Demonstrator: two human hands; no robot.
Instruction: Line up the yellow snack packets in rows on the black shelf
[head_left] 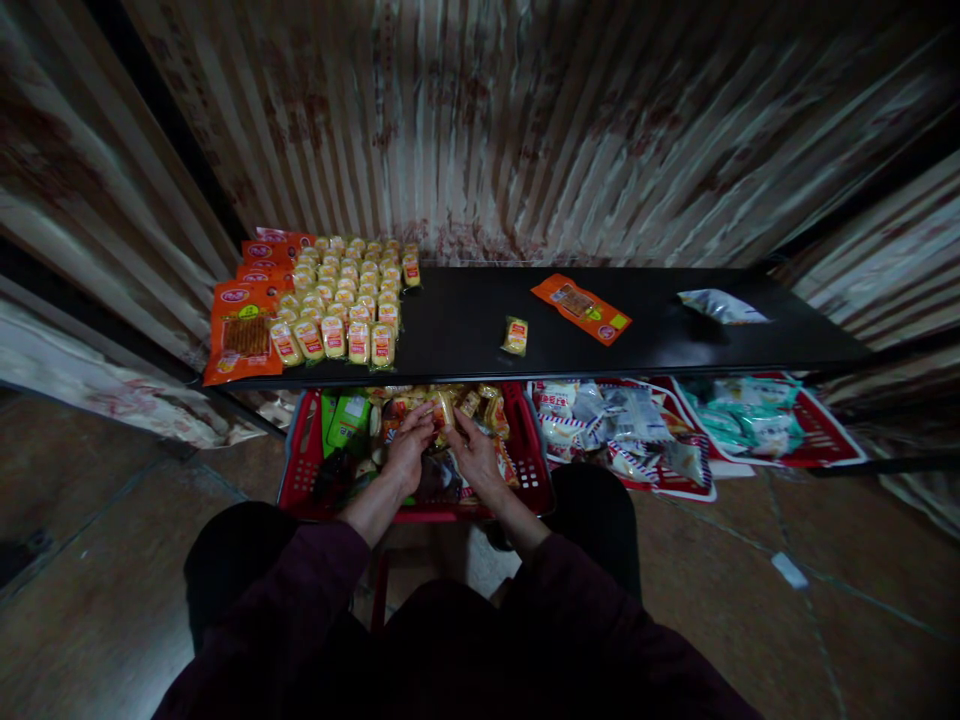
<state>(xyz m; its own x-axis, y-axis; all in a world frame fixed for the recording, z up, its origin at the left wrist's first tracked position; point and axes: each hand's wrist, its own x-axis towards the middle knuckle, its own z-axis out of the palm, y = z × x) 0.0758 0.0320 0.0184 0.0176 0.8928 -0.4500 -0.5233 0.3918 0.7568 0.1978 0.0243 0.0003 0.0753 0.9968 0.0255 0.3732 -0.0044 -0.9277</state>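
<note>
Over the red basket (288, 470), my left hand (409, 445) and my right hand (475, 456) meet with their fingers on a small yellow wrapped snack cake (444, 408). The cake is tilted up between the fingertips of both hands. Beneath them the basket holds more yellow wrapped cakes (493, 412), a green packet (348, 420) and other bags, partly hidden by my hands. On the black shelf (465, 300) above, several rows of the same wrapped cakes (334, 338) stand packed together at the left.
Orange snack packets (238, 330) line the shelf's left end. A single wrapped cake (515, 336), an orange packet (582, 308) and a white packet (721, 307) lie farther right. Red baskets of white packets (637, 415) and teal packets (757, 415) sit below. Pleated curtains (480, 130) hang behind.
</note>
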